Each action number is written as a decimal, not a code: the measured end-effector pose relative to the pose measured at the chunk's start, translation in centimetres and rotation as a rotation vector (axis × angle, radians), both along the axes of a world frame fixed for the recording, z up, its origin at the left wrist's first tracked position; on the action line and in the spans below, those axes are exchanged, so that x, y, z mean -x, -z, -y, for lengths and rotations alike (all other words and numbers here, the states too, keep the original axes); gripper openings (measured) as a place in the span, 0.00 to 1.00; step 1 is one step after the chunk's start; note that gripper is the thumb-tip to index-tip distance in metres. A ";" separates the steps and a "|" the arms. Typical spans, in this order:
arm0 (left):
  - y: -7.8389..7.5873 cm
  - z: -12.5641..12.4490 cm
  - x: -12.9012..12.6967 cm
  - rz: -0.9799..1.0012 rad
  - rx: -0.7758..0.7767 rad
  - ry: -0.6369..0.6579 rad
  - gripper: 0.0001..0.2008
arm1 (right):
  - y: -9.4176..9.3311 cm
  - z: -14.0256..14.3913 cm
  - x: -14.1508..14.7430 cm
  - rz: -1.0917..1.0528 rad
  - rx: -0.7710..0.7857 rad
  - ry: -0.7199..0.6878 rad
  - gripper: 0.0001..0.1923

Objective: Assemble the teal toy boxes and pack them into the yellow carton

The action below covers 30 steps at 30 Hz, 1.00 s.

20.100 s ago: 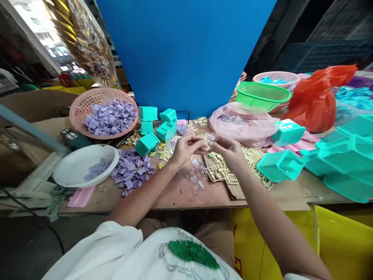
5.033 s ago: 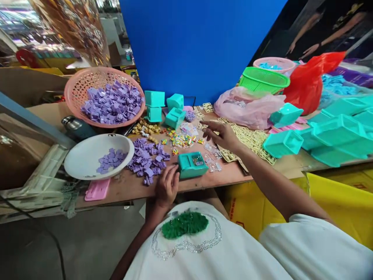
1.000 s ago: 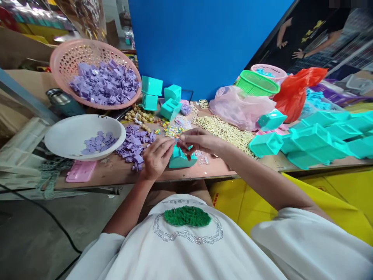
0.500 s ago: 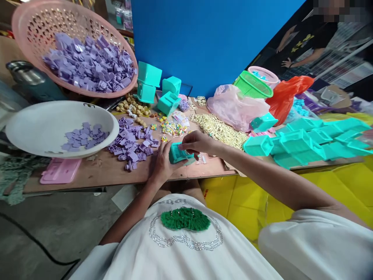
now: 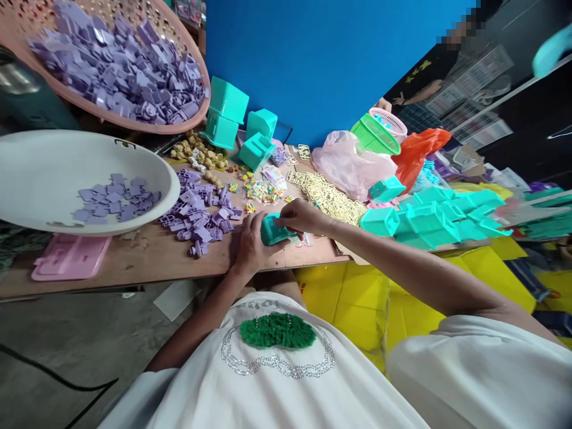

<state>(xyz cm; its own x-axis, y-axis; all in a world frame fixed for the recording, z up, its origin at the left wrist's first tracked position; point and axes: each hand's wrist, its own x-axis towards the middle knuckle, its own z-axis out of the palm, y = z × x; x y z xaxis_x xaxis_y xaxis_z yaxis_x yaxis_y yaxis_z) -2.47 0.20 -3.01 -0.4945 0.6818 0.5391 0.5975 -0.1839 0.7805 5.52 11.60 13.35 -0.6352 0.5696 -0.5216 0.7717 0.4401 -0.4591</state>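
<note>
A small teal plastic box [image 5: 272, 231] stands near the front edge of the wooden table [image 5: 147, 268]. My left hand [image 5: 248, 245] grips its left side. My right hand [image 5: 300, 217] rests on its top, fingers curled over it. Loose purple pieces [image 5: 199, 210] lie just left of my left hand. Small colourful bits [image 5: 261, 192] and cream part frames [image 5: 328, 199] lie behind the box. A few clear little bags [image 5: 307, 240] show under my right hand.
A white bowl [image 5: 36, 173] with purple pieces sits at the left, with a pink basket [image 5: 111, 116] of purple pieces behind it. Teal boxes [image 5: 435, 217] pile up at the right. A pink bag [image 5: 348, 167], green basket [image 5: 374, 134], red bag [image 5: 415, 155], blue board [image 5: 322, 65]. A person [image 5: 429, 83] stands behind.
My hands came down from pinching a small part together onto the teal box, now held from both sides. The view has tilted and swung toward the left.
</note>
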 end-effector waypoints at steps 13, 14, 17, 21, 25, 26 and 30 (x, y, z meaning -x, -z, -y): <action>-0.3 -0.1 0.0 0.005 0.006 0.001 0.39 | -1.6 1.7 3.4 0.331 -0.140 -0.096 0.16; -0.3 -0.1 0.0 0.004 0.004 0.006 0.39 | -1.7 1.9 3.6 0.354 -0.161 -0.105 0.15; -0.6 0.0 -0.1 0.008 0.001 0.006 0.39 | -1.6 2.4 3.8 0.402 -0.223 -0.135 0.13; -0.8 -0.1 0.0 0.008 0.016 -0.002 0.37 | -1.8 3.1 4.1 0.445 -0.262 -0.142 0.12; -0.6 -0.2 0.2 0.008 0.026 0.034 0.34 | -2.2 3.3 5.0 0.491 -0.252 -0.142 0.10; -0.6 -0.2 0.3 0.008 0.031 0.045 0.34 | -2.3 3.2 5.3 0.512 -0.230 -0.133 0.10; -0.7 -0.1 0.4 0.004 0.030 0.068 0.34 | -2.6 2.5 6.6 0.647 -0.107 -0.097 0.10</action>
